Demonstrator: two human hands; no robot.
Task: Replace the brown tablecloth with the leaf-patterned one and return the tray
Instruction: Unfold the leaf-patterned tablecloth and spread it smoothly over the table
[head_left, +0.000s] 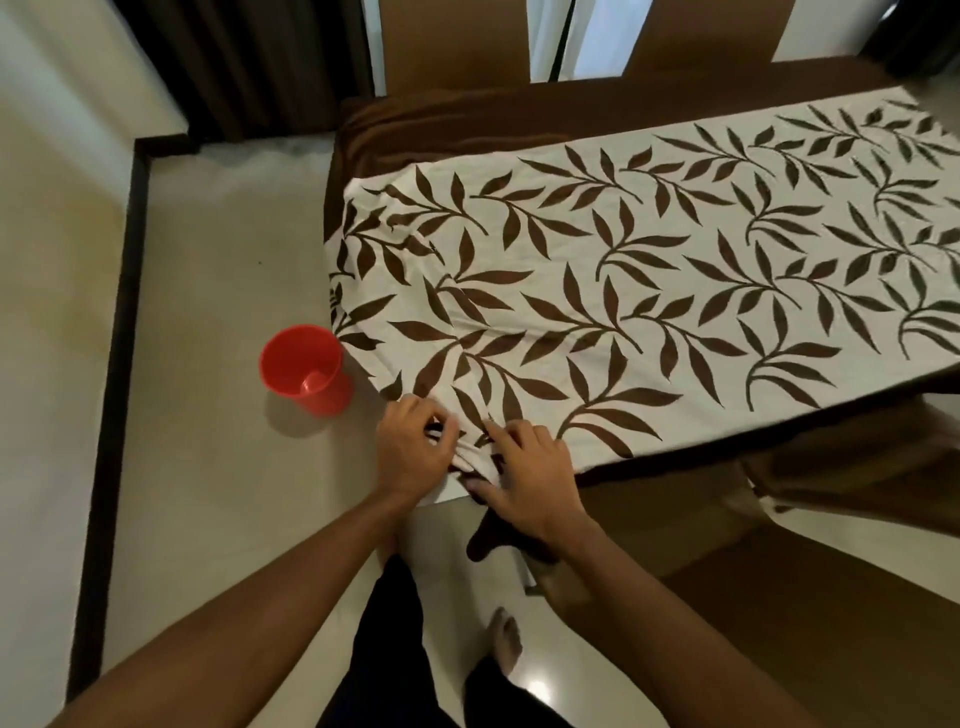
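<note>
A pale tiled floor (218, 260) spreads out around the low table, and nearly all of the table's top lies under a white cloth printed with brown leafy sprigs (623, 270). This leaf-patterned cloth lies mostly flat, with a few wrinkles towards the table's left end. Beneath it a plain brown velvety tablecloth (467, 119) is still on the table, showing as a band along the far edge and the far left corner, and hanging in folds below the near edge on the right. A dark pleated curtain (249, 62) hangs behind the table's far left corner. A red plastic tumbler (304, 366) stands upright on the floor just beside the table's near left corner.

At that same corner the person's left hand (415, 447) has its fingers curled, pinching a bunched fold of the leaf-patterned cloth. The right hand (530, 478) rests on the cloth right next to it, fingers bent; whether it pinches the fabric or only presses it I cannot tell.
</note>
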